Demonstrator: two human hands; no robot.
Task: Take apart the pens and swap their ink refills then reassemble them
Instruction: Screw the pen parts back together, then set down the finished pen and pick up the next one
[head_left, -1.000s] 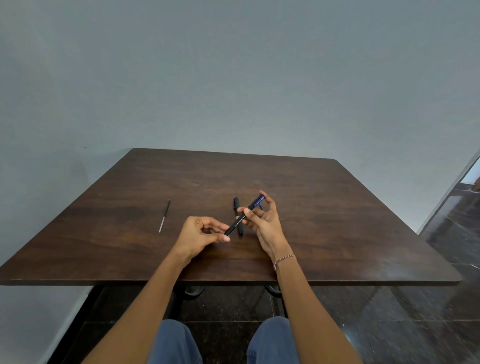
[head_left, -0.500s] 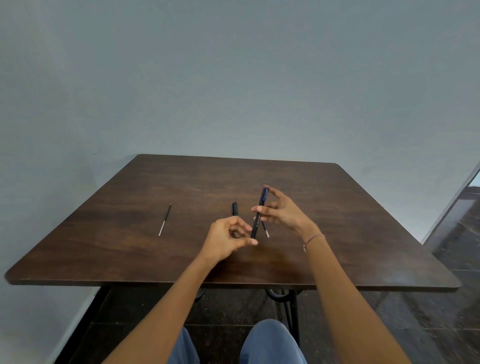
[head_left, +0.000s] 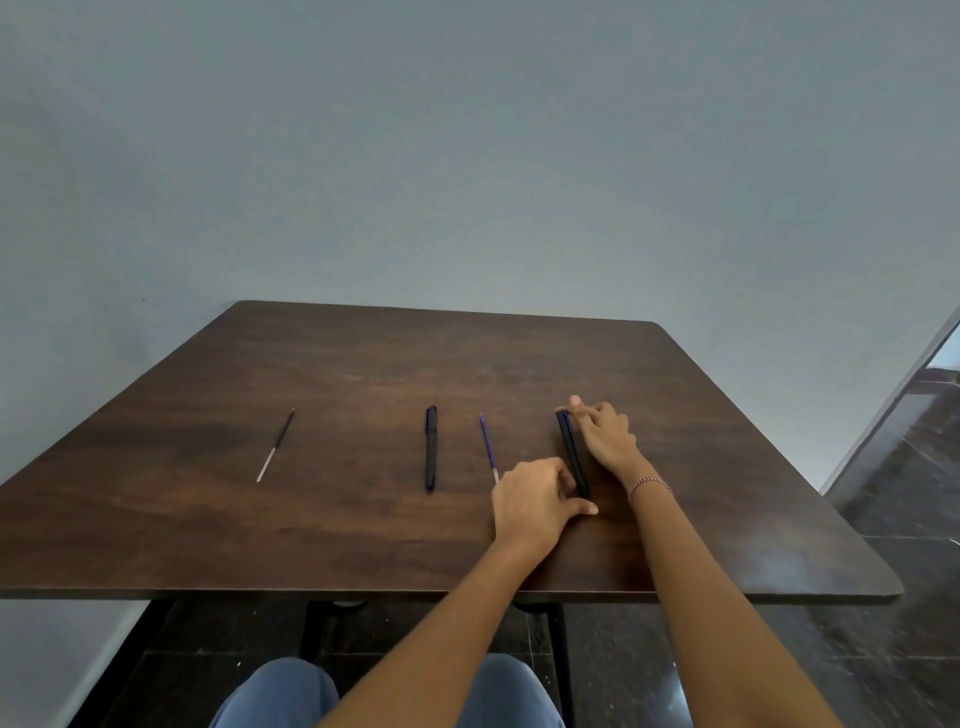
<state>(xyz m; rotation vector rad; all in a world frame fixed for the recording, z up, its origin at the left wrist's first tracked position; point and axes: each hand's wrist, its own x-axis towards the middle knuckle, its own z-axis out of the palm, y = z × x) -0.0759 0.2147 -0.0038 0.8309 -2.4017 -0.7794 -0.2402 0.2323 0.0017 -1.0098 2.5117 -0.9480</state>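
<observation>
The slim black pen barrel with a blue clip (head_left: 572, 451) is lying low over the dark brown wooden table (head_left: 363, 535), and whether it is resting on the wood or held just above it cannot be told. Both hands are gripping it at once. The right hand (head_left: 605, 434) is pinching its far end, with the index finger stretched along the top beside the blue clip. The left hand (head_left: 537, 501) is curled around its near end, thumb pressing flat against the tabletop just under the tip.

Just to the left of the left hand, a thin blue ink refill with a pale tip (head_left: 489, 448) is lying loose on the table, its near end disappearing behind the knuckles. Further left again, a second black pen with a clip (head_left: 430, 448) is lying on the wood, untouched and roughly parallel to the held barrel. Well apart from both hands, far to the left, a thin refill with a dark far half and a whitish near half (head_left: 275, 445) is resting at a slight slant.

A beaded bracelet (head_left: 649, 484) is circling the right wrist, and knees in blue trousers (head_left: 275, 696) are showing below the near table edge.
</observation>
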